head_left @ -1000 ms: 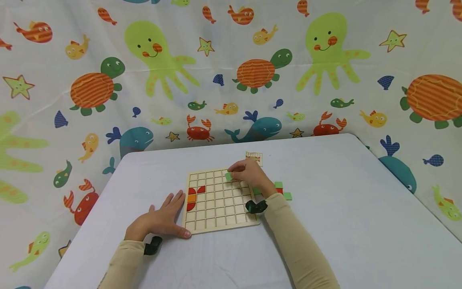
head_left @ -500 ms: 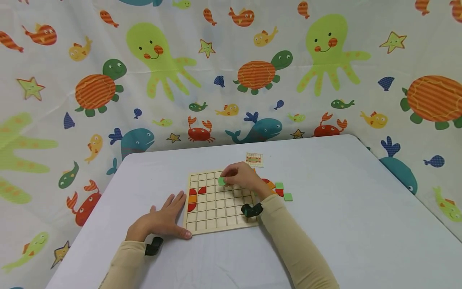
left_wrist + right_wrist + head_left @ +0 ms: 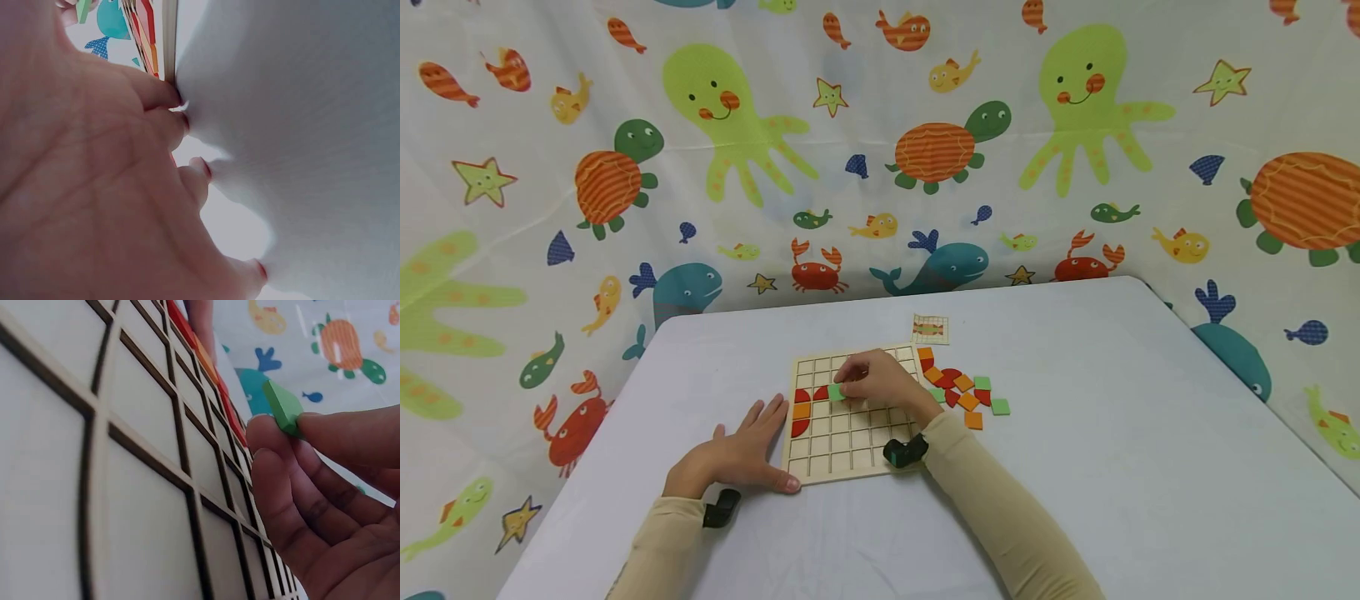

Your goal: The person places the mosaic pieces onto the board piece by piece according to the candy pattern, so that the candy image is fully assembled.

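Observation:
A wooden grid board [image 3: 838,446] lies on the white table. In its left column sit a red quarter-round tile [image 3: 800,428], an orange square tile [image 3: 801,411] and another red curved tile [image 3: 802,395]; a third red tile [image 3: 821,392] is one cell to the right. My right hand [image 3: 883,385] pinches a green square tile [image 3: 835,392] between thumb and fingertips, over the board just right of that third red tile. The right wrist view shows the green tile [image 3: 284,407] tilted, raised above the grid. My left hand [image 3: 737,458] rests spread on the table, fingertips and thumb along the board's left edge.
Right of the board lie loose tiles: several orange squares [image 3: 973,421], red curved pieces [image 3: 951,375] and green squares [image 3: 1001,407]. A small card with a grid pattern [image 3: 930,329] lies behind the board. A sea-animal curtain [image 3: 865,83] hangs beyond the table's back edge.
My right hand has carried the green tile left and toward me across the grid, from the back right to beside the red tile. The left hand has stayed put.

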Tool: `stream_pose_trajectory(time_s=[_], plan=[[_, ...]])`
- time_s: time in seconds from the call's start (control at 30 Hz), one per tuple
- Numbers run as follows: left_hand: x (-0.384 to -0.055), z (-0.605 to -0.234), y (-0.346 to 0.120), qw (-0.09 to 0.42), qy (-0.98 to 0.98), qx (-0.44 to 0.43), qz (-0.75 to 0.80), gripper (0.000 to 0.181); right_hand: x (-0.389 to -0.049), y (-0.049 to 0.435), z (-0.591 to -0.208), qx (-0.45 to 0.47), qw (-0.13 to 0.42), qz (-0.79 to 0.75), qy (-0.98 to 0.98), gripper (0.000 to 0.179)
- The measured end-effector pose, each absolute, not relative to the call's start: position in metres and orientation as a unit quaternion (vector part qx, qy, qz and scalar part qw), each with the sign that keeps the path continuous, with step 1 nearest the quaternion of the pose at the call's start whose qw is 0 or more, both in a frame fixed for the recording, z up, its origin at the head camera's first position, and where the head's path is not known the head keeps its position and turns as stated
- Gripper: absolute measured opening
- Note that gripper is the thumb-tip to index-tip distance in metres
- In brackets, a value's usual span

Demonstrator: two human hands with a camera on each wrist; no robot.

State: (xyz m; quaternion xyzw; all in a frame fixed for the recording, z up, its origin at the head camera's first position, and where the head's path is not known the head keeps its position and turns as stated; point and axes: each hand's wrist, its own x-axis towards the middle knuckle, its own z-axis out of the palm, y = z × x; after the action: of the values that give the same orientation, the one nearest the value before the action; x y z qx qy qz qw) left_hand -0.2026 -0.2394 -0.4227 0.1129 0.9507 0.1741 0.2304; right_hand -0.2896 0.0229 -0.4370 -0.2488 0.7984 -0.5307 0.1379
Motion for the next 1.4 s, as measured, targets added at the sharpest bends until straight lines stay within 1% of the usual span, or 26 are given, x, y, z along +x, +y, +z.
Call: stream_pose_trajectory(time_s=[0.17, 0.4, 1.07, 1.27, 1.4], plan=[[-0.203, -0.422, -0.239, 0.232, 0.951, 0.113, 0.173, 0.137, -0.285, 0.016, -0.439, -0.241, 0.146, -0.537, 0.795, 0.013], [-0.202, -0.422, -0.238, 0.232, 0.950, 0.115, 0.175, 0.138, -0.281, 0.010, -0.440, -0.226, 0.132, -0.534, 0.804, 0.011], [-0.203, -0.421, -0.240, 0.235, 0.950, 0.114, 0.173, 0.139, -0.274, -0.009, -0.445, -0.224, 0.092, -0.464, 0.852, 0.006], [-0.204, -0.423, -0.240, 0.232, 0.950, 0.116, 0.171, 0.139, -0.271, -0.014, -0.447, -0.227, 0.073, -0.448, 0.861, 0.007], [-0.203, -0.423, -0.240, 0.232, 0.950, 0.117, 0.173, 0.139, -0.272, -0.014, -0.448, -0.227, 0.075, -0.448, 0.861, 0.007]])
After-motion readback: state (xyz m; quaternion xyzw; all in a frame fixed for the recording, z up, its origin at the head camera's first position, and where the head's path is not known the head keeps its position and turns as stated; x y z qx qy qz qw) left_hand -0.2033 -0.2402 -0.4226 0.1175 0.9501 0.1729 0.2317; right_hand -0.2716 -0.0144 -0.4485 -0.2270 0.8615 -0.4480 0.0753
